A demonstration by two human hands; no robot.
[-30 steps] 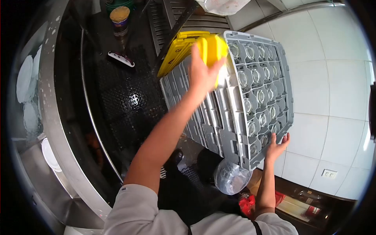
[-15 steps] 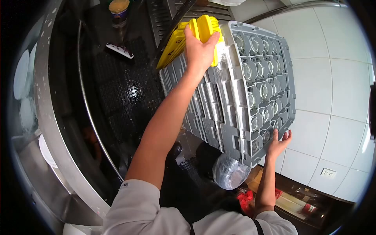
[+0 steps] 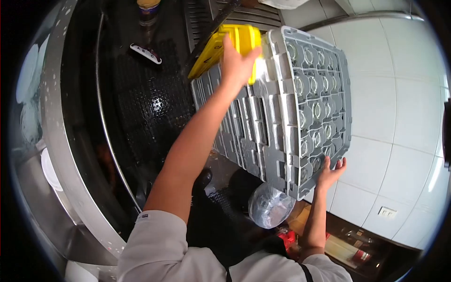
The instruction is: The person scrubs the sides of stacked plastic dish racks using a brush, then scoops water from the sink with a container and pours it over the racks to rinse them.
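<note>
Here's the dark, wet floor (image 3: 157, 108), spread out below and left of the left hand (image 3: 238, 63), light glinting off it; up over it rises a stack of grey plastic racks (image 3: 236, 141), right under that hand; and the top rack (image 3: 292, 110), its corner at the right hand (image 3: 330, 177), carries rows of clear glasses (image 3: 314, 83)!

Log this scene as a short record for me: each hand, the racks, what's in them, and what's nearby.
Left hand: grips a yellow brush beside the racks' side; bristle contact too blurred to tell
Right hand: at the lower right edge, fingers spread
Grey racks: stacked, compartments visible on top
Contents: clear glasses; count unclear
Nearby: yellow panel, clear plastic bag, white tiled wall
</note>
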